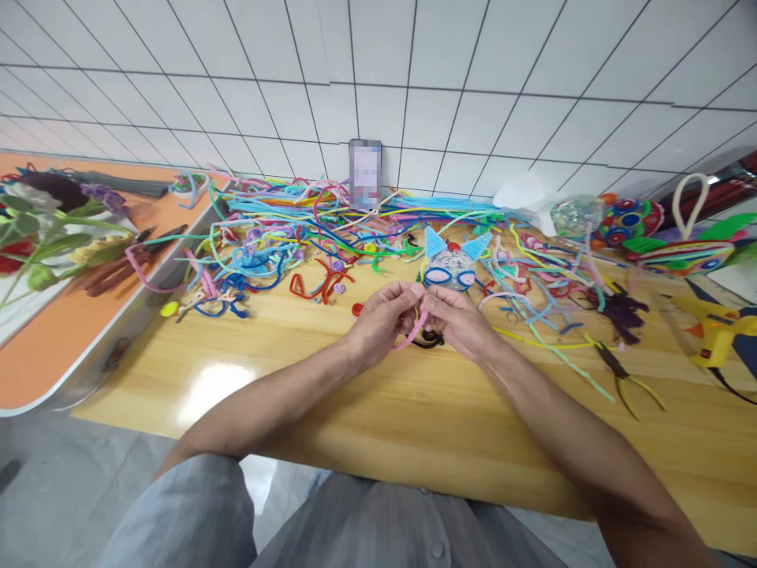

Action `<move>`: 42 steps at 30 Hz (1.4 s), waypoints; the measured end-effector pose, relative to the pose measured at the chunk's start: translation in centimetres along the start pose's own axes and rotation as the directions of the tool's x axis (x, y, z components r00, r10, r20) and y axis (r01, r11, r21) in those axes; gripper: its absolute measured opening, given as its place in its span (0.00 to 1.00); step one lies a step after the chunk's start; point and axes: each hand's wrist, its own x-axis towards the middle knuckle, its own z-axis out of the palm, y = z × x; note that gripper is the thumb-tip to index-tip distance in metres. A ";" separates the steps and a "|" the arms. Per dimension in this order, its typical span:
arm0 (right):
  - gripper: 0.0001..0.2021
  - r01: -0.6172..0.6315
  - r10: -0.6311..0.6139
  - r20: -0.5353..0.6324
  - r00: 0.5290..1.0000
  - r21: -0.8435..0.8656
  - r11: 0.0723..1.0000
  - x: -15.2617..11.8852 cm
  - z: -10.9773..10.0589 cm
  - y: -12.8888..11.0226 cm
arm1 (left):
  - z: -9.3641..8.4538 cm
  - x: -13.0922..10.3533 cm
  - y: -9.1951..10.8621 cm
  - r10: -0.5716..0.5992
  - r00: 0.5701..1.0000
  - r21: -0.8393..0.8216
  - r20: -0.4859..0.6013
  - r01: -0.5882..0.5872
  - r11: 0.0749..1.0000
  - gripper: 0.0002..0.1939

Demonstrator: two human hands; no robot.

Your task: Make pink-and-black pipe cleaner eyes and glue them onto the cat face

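Observation:
Both hands meet above the middle of the wooden table, pinching a pink pipe cleaner that curves down between them. My left hand has its thumb and fingertips closed on it. Close beside, my right hand is closed on the same piece at its upper end. Just beyond my fingers sits a round silvery ornament with blue pointed ears and blue-rimmed pink eyes. Beneath the hands a small dark coil shows in part. A red ring-like piece lies left of my left hand.
Heaps of coloured pipe cleaners spread along the wall, where a phone leans. Pliers with yellow handles and a yellow glue gun lie at the right. An orange-topped table with craft flowers adjoins on the left.

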 end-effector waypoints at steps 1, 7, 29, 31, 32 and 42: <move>0.25 -0.011 0.011 0.002 1.000 0.006 1.000 -0.1 -0.1 -0.3 | -0.2 0.2 0.3 -0.003 0.999 0.023 0.032 0.002 1.000 0.26; 0.25 -0.073 0.074 0.052 0.996 -0.026 0.997 -0.4 -0.6 -1.6 | -1.7 0.8 3.4 0.001 0.964 0.337 0.265 -0.093 0.937 0.25; 0.23 0.011 -0.010 0.014 1.000 -0.083 0.997 -0.5 -0.2 -1.5 | -1.2 0.8 2.1 0.010 0.990 0.143 0.142 -0.030 0.989 0.22; 0.23 0.014 -0.010 0.038 0.999 -0.082 0.997 -0.7 -0.1 -1.9 | -1.6 1.1 2.7 0.010 0.980 0.240 0.197 -0.059 0.969 0.20; 0.23 0.013 -0.009 0.050 0.999 -0.081 0.997 -0.7 -0.1 -2.0 | -1.8 1.2 2.9 0.016 0.977 0.284 0.212 -0.077 0.956 0.19; 0.21 -0.004 0.009 0.052 0.999 -0.094 0.996 -0.4 -0.3 -1.2 | -1.9 1.3 2.5 0.038 0.985 0.301 0.167 -0.088 0.950 0.22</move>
